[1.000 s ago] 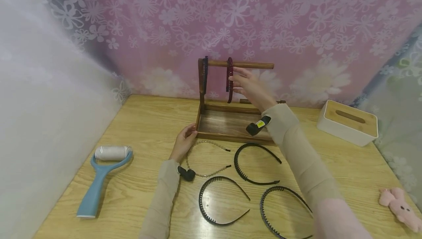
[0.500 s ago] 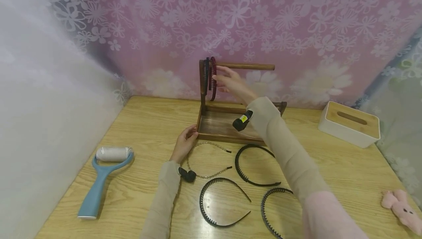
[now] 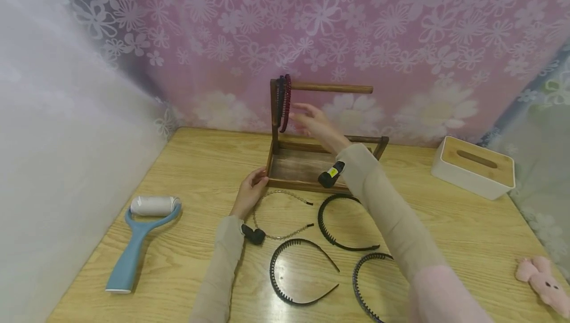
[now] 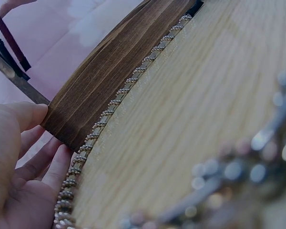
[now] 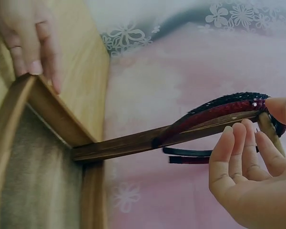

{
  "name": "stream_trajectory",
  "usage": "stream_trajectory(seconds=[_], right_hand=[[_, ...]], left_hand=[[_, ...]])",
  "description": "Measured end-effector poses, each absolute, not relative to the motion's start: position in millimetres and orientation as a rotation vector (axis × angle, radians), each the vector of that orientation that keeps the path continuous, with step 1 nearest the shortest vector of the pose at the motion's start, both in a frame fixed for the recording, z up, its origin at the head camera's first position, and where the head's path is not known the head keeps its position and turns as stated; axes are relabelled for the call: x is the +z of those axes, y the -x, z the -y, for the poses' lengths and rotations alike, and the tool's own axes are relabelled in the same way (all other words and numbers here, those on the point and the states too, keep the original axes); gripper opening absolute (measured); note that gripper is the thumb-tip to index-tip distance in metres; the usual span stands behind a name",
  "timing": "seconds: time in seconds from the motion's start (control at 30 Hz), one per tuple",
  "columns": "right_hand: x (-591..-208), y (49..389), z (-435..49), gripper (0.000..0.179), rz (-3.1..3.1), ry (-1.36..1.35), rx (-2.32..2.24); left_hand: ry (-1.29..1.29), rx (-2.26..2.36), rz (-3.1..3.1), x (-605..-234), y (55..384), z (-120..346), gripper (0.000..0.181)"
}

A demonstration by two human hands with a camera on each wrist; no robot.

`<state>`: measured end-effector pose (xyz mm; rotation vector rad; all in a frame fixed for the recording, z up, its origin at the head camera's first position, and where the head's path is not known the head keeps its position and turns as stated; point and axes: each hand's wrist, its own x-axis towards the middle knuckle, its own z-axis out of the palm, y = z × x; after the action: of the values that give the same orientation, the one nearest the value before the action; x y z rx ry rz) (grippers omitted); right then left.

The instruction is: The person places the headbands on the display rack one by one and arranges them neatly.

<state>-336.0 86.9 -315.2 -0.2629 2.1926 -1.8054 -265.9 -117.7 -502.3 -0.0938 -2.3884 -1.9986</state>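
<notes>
Fingers of the right hand (image 3: 315, 124) hung loosely spread, gripping nothing, just off four o'clock from the dark-red sequinned headband (image 3: 288, 96). That band hung at the nine o'clock end of the brown wooden rack (image 3: 274, 137), beside a dark headband (image 3: 279, 103). The left hand's (image 3: 249, 194) fingers gripped the rack's seven o'clock corner. Hanging this band seemed done; the next move probably called for fetching another, perhaps the gold beaded headband (image 3: 281, 238), from the pale wooden bench (image 3: 200, 164) at six o'clock.
</notes>
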Motion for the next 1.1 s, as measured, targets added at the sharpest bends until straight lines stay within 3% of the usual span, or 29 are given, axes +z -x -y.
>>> stream_trajectory(seconds=[0.63, 1.1], right_hand=[[-408, 261, -133, 0.048, -2.104, 0.372, -1.574], [-454, 204, -180, 0.042, -2.151, 0.468, -1.368]], left_hand=[[0.081, -1.985, 2.377, -500, 264, 120, 0.043], [0.089, -2.043, 2.359, -497, 263, 117, 0.043]])
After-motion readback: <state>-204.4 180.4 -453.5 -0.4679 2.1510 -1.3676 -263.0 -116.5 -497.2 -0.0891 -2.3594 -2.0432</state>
